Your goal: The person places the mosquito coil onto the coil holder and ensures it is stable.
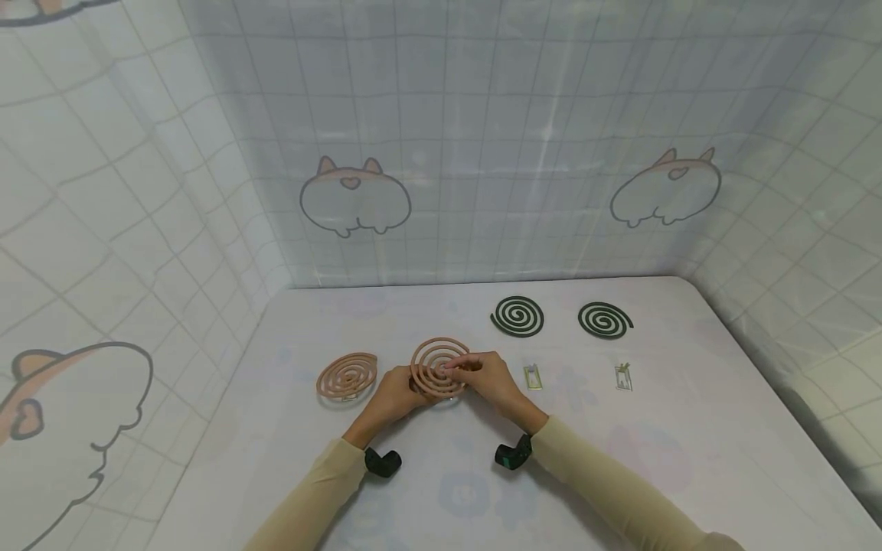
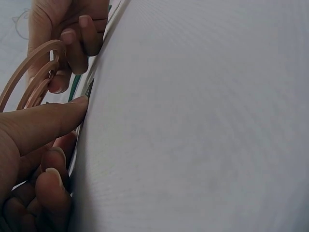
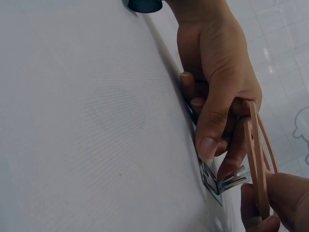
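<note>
A brown mosquito coil is held up tilted between the two hands at the table's middle. My right hand pinches it near its centre with thumb and fingertips. Behind and below the coil, my left hand holds a small metal coil stand by its base, thumb on top, as the right wrist view shows. The stand's bent prongs point toward the coil; whether they touch it I cannot tell. Another brown coil sits on a stand to the left of my left hand.
Two green mosquito coils lie flat at the back right of the white table. In front of them are two loose metal stands. Patterned white curtains enclose the table's back and sides.
</note>
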The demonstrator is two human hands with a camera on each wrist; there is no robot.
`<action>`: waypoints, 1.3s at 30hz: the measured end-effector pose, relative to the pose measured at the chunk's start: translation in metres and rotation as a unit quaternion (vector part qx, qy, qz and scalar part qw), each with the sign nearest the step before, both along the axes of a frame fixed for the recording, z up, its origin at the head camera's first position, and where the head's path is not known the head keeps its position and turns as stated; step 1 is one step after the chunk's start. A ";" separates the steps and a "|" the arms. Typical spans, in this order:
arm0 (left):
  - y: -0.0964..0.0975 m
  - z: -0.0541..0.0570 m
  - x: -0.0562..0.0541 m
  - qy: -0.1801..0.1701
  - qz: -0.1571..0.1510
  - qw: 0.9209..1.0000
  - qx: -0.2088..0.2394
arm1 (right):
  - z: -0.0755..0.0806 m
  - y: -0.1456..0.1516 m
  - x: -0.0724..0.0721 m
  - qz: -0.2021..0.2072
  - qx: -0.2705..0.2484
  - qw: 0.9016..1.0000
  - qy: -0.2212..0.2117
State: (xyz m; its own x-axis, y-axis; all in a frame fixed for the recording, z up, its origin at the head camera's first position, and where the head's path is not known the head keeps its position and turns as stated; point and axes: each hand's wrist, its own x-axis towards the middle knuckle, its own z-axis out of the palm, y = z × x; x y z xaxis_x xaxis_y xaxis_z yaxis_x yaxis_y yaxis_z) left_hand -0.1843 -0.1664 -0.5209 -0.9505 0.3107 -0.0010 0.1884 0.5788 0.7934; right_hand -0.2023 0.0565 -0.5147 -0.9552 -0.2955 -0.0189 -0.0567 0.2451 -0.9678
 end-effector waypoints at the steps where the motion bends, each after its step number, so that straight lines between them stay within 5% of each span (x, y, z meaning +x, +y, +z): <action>1: 0.000 0.000 0.000 0.000 0.000 1.000 0.000 | 0.000 0.000 0.000 -0.001 0.001 1.000 0.001; 17: 0.000 0.003 0.001 0.014 0.021 1.000 -0.010 | 0.002 -0.005 0.001 -0.005 0.007 1.000 -0.004; 24: 0.002 0.005 0.001 0.004 0.019 1.000 -0.006 | 0.039 -0.007 0.017 0.002 0.011 1.000 -0.004; 32: 0.002 0.006 0.002 0.004 0.018 1.000 -0.006 | 0.008 -0.007 0.003 -0.011 0.014 1.000 -0.010; 39: 0.002 0.005 0.002 0.005 0.021 1.000 -0.003 | 0.007 -0.006 0.002 -0.011 0.019 1.000 -0.011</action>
State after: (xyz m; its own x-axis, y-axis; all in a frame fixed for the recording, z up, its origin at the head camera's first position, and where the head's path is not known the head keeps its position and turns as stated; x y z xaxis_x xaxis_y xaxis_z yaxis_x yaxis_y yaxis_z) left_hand -0.1827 -0.1645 -0.5158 -0.9628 0.2700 0.0074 0.1717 0.5907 0.7884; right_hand -0.2003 0.0505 -0.5075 -0.9609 -0.2724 -0.0506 -0.0296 0.2825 -0.9588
